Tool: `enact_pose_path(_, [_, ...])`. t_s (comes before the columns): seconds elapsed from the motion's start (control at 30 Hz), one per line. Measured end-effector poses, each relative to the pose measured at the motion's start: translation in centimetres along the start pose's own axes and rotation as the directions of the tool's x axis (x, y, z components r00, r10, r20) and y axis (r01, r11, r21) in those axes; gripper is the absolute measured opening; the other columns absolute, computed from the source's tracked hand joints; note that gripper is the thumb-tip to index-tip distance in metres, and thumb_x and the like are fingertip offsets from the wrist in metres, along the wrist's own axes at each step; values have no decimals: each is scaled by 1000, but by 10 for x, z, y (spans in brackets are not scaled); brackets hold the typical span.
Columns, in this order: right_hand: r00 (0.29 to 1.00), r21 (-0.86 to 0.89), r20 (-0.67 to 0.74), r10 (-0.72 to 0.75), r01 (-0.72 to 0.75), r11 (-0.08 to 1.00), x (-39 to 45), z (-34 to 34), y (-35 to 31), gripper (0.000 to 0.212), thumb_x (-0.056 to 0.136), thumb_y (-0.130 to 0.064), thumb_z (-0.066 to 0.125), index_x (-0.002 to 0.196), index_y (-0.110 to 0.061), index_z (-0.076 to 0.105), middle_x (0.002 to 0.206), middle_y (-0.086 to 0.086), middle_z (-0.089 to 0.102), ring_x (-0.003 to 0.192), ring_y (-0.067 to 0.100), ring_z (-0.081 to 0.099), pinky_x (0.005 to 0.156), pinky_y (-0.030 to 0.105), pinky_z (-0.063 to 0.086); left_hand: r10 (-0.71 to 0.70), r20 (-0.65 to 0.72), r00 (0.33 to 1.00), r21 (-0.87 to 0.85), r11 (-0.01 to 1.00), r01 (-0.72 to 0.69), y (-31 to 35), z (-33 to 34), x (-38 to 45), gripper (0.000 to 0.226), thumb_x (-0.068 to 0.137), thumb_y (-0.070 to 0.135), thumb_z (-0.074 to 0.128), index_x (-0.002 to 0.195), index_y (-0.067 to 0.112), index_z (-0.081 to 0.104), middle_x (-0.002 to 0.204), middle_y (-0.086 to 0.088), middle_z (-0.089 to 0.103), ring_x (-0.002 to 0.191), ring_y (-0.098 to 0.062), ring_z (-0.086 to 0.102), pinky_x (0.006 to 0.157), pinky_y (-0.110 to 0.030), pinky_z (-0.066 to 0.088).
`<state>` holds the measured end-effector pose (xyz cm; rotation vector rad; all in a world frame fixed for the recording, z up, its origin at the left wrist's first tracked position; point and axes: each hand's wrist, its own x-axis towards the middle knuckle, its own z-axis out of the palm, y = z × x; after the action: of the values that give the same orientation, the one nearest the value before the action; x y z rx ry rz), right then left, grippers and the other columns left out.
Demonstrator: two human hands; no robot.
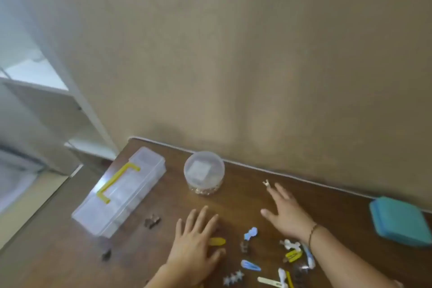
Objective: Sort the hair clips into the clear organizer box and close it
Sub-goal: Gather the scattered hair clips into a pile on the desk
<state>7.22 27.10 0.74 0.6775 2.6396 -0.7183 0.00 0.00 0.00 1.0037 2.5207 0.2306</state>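
The right hand reaches forward over the table with fingers spread and straight, holding nothing. Just past its fingertips, toward the wall, lies a small pale clip; whether a finger already touches it I cannot tell. That clip is the farthest one out, and the right hand is plainly the nearer hand to it.

The left hand lies flat, fingers splayed, also empty, with a yellow clip poking out beside its thumb. Behind the right wrist, toward the body, the rest of the clips are scattered: a light blue clip, a blue snap clip, a white clip and others.

The clear box, lid down with its yellow handle on top, lies well to the left of both hands, beyond the left hand, its long side running away toward the wall at a slant. A round tub stands between the box and the right hand. Anything picked up must travel leftward, and the box looks to need opening first, which the left hand is better placed to do.
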Motion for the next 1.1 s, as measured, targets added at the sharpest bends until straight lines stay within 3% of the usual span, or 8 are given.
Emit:
enact_pose_path(0.1, [1000, -105, -12, -1, -1, 994, 23, 8, -3, 77, 95, -52, 46, 155, -20, 10, 164, 0, -7, 150, 22, -7, 121, 36, 8, 82, -29, 996, 104, 991, -79, -7, 43, -7, 82, 71, 79, 50, 141, 36, 50, 153, 6, 45, 132, -28, 54, 98, -51, 45])
enact_pose_path(0.33, [977, -277, -13, -213, 201, 940, -22, 52, -15, 69, 97, -58, 30, 154, -27, 7, 160, -13, -11, 147, 8, -16, 120, 31, -4, 316, -101, 943, 66, 948, -311, -6, 62, -33, 65, 90, 66, 44, 148, 36, 38, 156, 13, 38, 148, -19, 29, 121, -49, 12])
enact_pose_path(0.43, [946, -220, 32, -323, 321, 921, -62, 82, -17, 61, 95, -62, 12, 151, -38, 6, 156, -23, -14, 144, -1, -21, 118, 24, -11, 387, -264, 883, -18, 914, -406, -21, 50, -36, 52, 98, 55, 44, 146, 37, 40, 158, 13, 34, 151, -16, 22, 123, -46, 10])
enact_pose_path(0.57, [923, -174, 28, -384, 383, 907, -103, 115, -9, 57, 100, -60, 18, 148, -34, 33, 159, -23, 9, 148, 1, 5, 117, 25, 6, 131, -553, 823, -125, 963, -237, -72, 32, -32, 43, 93, 39, 57, 132, 24, 59, 150, 2, 48, 144, -24, 36, 115, -52, 29])
enact_pose_path(0.7, [883, -259, 38, -467, 460, 849, -127, 132, -11, 52, 99, -54, 29, 144, -29, 41, 154, -12, 35, 144, 10, 27, 113, 32, 18, 3, -523, 852, -141, 986, -91, -121, 20, -39, 49, 94, 42, 52, 136, 17, 59, 152, -3, 46, 142, -29, 38, 112, -52, 35])
enact_pose_path(0.87, [854, -208, -7, -520, 507, 836, -130, 129, -26, 53, 99, -53, 36, 148, -30, 36, 157, -15, 29, 147, 12, 22, 115, 35, 19, -61, -369, 927, -153, 988, 4, -144, 19, -45, 67, 95, 64, 34, 153, 31, 34, 163, 10, 25, 152, -15, 14, 123, -42, 15])
enact_pose_path(0.97, [838, -189, -28, -546, 531, 826, -96, 115, -60, 55, 99, -56, 35, 148, -30, 36, 159, -15, 23, 149, 8, 12, 119, 33, 11, -86, -386, 918, -191, 981, 12, -150, 16, -47, 68, 94, 65, 34, 152, 30, 35, 158, 9, 36, 150, -15, 24, 121, -43, 24])
enact_pose_path(1.1, [787, -233, 43, -615, 607, 760, -35, 109, -116, 65, 96, -61, 29, 152, -29, 25, 160, -14, 14, 149, 4, -2, 122, 31, 5, 15, -484, 875, -230, 963, -143, -163, 16, -72, 53, 99, 49, 45, 143, 20, 52, 150, 5, 48, 143, -15, 40, 115, -41, 36])
